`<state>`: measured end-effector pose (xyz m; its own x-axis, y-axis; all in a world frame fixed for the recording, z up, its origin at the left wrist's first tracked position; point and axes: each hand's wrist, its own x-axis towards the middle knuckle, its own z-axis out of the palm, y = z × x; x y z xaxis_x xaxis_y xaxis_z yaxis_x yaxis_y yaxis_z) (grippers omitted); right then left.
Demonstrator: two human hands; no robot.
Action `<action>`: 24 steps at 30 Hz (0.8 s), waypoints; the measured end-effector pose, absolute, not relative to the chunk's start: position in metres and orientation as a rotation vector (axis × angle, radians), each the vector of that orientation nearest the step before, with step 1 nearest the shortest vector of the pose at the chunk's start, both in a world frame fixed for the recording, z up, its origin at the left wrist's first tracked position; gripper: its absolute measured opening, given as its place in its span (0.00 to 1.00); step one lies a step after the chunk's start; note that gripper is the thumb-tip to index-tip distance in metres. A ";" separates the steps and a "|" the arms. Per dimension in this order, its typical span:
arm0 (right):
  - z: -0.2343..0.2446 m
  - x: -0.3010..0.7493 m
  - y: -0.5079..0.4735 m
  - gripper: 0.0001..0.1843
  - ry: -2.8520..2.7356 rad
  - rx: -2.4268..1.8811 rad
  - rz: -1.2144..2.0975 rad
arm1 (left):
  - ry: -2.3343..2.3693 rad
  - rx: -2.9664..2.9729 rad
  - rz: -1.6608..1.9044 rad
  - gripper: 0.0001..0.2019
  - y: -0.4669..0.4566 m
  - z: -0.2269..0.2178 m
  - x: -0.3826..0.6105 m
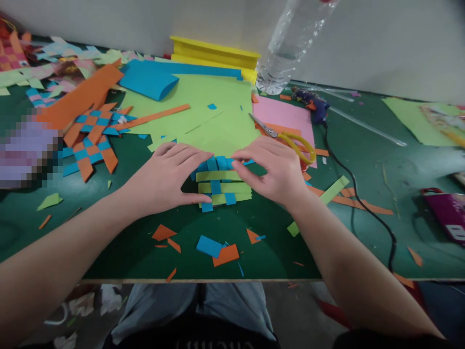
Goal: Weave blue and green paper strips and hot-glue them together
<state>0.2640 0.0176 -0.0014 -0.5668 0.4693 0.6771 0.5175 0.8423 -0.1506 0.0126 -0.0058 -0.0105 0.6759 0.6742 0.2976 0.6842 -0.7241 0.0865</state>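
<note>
- Head view, nearest: dark shirt (152, 334) and jeans (160, 303), below the near edge of the green worktop (131, 257).
- Woven paper mat (225, 187), green and blue strips: lies between the hands, near the middle of the worktop's near edge.
- Left hand (181, 169): thumb spread away from the fingers; thumb on the mat's near left part, forefinger tip at its far side.
- Right hand (274, 167): thumb and forefinger tips close together at the mat's far right part; cannot tell whether paper is pinched between them.
- Scissors (285, 138), yellow-handled, just beyond the right hand.
- Large green sheet (203, 116) beyond the mat; pink sheet (283, 114) to its right.
- Bottle (279, 65) at the worktop's far edge; glue gun (317, 106) nearby, its cord (347, 172) running to the near edge.
- Orange-and-blue woven pieces (94, 121) toward the left edge.
- Paper scraps (209, 246) along the near edge.
</note>
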 end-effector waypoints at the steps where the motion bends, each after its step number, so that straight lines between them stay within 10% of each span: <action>1: -0.001 0.266 0.019 0.10 -2.266 -0.679 -0.100 | -1.166 -2.856 -0.454 0.44 -0.006 -0.011 0.013; 24: -0.011 0.274 0.029 0.13 -2.595 -0.700 0.120 | -1.273 -3.011 -0.252 0.35 -0.004 -0.018 0.013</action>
